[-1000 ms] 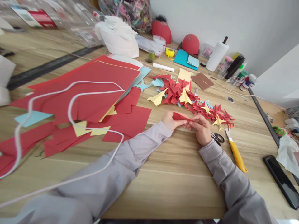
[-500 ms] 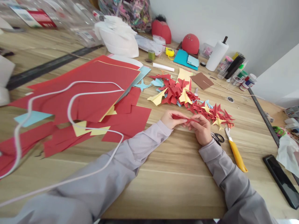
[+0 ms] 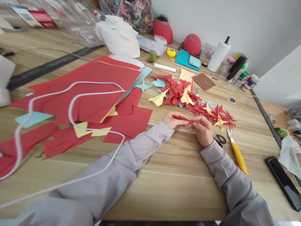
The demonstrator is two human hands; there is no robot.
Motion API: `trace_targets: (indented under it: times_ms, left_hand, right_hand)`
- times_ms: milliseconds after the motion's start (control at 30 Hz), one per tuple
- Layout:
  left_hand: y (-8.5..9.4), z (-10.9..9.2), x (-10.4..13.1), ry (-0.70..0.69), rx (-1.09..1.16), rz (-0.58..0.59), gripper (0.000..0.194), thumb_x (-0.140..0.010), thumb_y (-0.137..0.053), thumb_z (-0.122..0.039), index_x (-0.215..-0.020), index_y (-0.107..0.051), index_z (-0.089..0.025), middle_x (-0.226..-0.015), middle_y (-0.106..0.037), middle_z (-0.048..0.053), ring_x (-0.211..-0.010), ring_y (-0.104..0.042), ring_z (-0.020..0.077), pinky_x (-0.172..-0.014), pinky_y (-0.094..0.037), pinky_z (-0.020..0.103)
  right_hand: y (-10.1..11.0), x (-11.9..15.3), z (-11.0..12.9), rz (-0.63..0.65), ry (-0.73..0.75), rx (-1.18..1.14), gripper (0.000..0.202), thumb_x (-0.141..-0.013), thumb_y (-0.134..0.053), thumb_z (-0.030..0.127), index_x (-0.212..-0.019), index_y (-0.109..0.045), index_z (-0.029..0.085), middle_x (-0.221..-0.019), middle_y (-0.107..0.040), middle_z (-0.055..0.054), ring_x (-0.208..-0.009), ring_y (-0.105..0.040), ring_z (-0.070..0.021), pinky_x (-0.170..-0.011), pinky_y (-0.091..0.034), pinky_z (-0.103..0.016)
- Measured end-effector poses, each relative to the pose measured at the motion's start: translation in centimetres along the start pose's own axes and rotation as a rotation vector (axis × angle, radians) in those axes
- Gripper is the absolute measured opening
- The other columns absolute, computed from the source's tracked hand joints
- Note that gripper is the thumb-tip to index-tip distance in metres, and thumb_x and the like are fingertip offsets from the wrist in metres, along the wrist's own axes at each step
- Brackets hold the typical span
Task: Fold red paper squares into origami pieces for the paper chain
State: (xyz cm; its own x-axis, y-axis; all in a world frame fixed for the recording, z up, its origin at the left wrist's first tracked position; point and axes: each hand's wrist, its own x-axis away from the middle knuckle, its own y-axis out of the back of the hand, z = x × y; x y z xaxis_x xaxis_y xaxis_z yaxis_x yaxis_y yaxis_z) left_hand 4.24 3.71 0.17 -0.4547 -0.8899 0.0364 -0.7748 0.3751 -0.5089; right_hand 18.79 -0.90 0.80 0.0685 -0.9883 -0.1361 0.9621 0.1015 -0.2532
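A narrow folded piece of red paper is pinched between both my hands above the table. My left hand grips its left part, with fingers partly hidden behind the paper. At the other end, my right hand closes thumb and finger on it. Just beyond my hands lies a heap of folded red paper stars, mixed with yellow and blue pieces. Black-handled scissors rest beside my right wrist, partly covered by it. A yellow-handled craft knife lies to their right.
Large red paper sheets and cut strips spread over the left side, with a white cord across them and my left sleeve. A black phone lies at right. Brown paper, a yellow tape measure and bottles stand farther back.
The red paper has tilted slightly between my fingers, its left end showing a little more. Both hands otherwise stay in nearly the same place.
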Motion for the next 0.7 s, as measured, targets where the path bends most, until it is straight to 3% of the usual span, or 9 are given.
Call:
trace_targets:
  times_ms: [200,700]
  left_hand:
    - [0.14,0.07,-0.12,0.0,0.024,-0.001,0.029,-0.04,-0.085,-0.021,-0.062,-0.071,-0.01,-0.056,-0.068,0.007,-0.051,-0.063,0.0162,-0.054,-0.053,0.028]
    - [-0.12,-0.66,0.31,0.094,0.101,-0.06,0.025,-0.043,-0.082,-0.013,-0.064,-0.07,-0.01,-0.052,-0.067,0.005,-0.047,-0.061,0.0135,-0.053,-0.053,0.026]
  right_hand:
    - [0.32,-0.06,-0.23,-0.013,-0.007,0.021,0.005,-0.074,-0.063,0.019,-0.073,-0.059,0.019,-0.064,-0.068,0.0,-0.055,-0.06,-0.0131,-0.052,-0.047,-0.026]
    - [0.21,0.07,-0.08,0.028,-0.003,-0.021,0.007,-0.078,-0.058,0.022,-0.084,-0.06,0.018,-0.067,-0.069,-0.001,-0.057,-0.061,-0.0141,-0.054,-0.049,-0.029]
